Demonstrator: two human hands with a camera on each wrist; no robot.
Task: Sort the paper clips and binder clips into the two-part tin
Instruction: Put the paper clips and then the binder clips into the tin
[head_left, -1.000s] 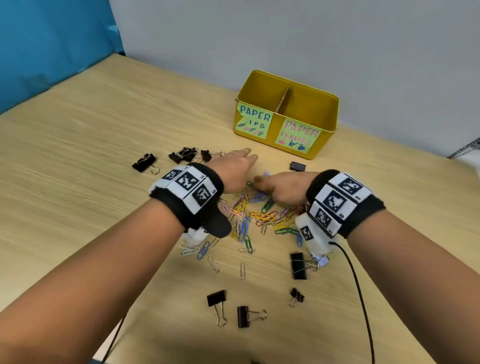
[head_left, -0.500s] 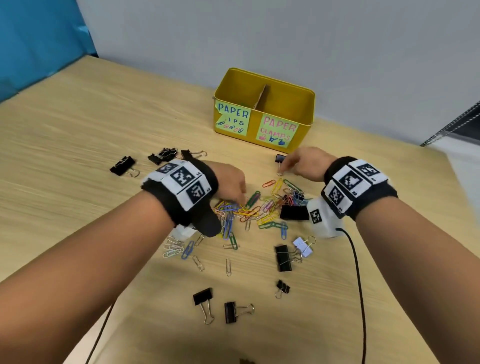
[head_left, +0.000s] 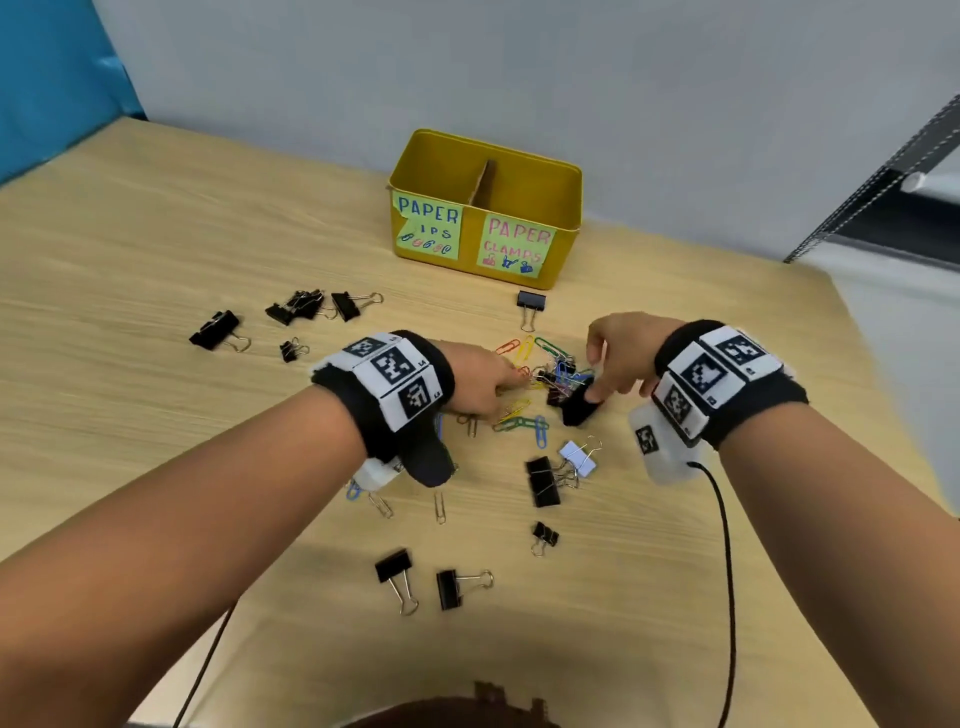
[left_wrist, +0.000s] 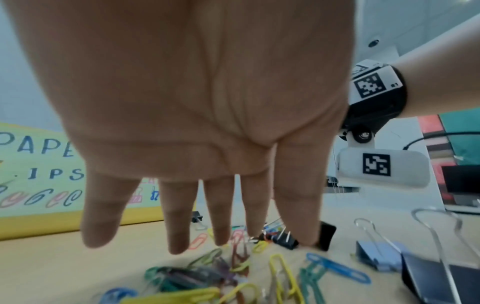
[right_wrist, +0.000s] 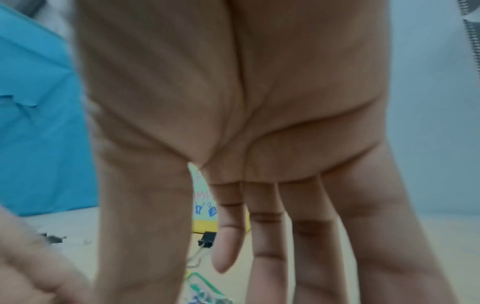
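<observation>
Item: both hands over mixed clips, yellow tin (head_left: 563, 208) standing beyond at the table's (head_left: 156, 234) far edge

I am seeing the left hand (head_left: 480, 382) reaching with straight, spread fingers (left_wrist: 179, 222) onto the coloured paper clips (head_left: 519, 415), holding nothing. The right hand (head_left: 621, 353) is hanging fingers-down and relaxed, its thumb touching a black binder clip (head_left: 574, 408) beside the pile. Other binder clips (head_left: 298, 306) are lying scattered; one binder clip (head_left: 530, 301) is sitting just before the tin
</observation>
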